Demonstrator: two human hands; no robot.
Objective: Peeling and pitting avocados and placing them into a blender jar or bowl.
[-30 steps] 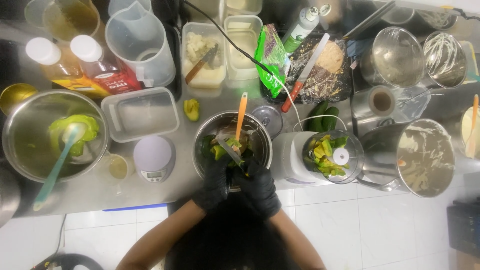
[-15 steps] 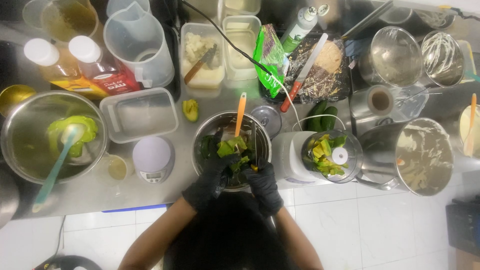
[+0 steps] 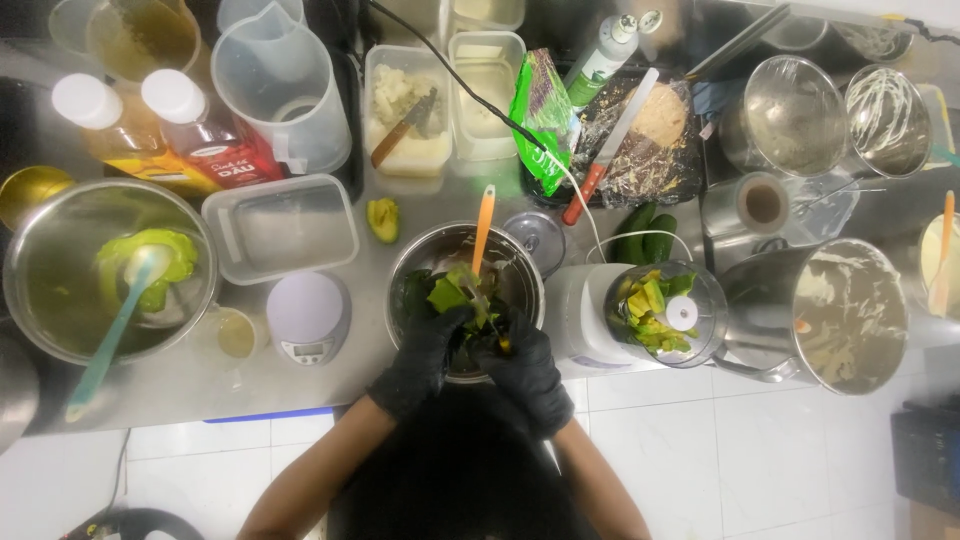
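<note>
Left hand (image 3: 425, 355), black glove, fingers curled around avocado piece (image 3: 450, 293), gripping it over steel bowl (image 3: 410, 270). Right hand (image 3: 525, 370), black glove, closed on small utensil against same piece; utensil type unclear. Orange-handled spatula (image 3: 483, 228) leans in bowl, handle pointing away from person. Left of bowl: round kitchen scale (image 3: 308, 318). Right of bowl: food processor (image 3: 660, 310) holding avocado chunks. Farther left: large steel bowl (image 3: 40, 290) with green mash, pale green spatula (image 3: 115, 325). Behind: empty plastic container (image 3: 280, 228), avocado half (image 3: 382, 218), two cucumbers (image 3: 642, 230).
</note>
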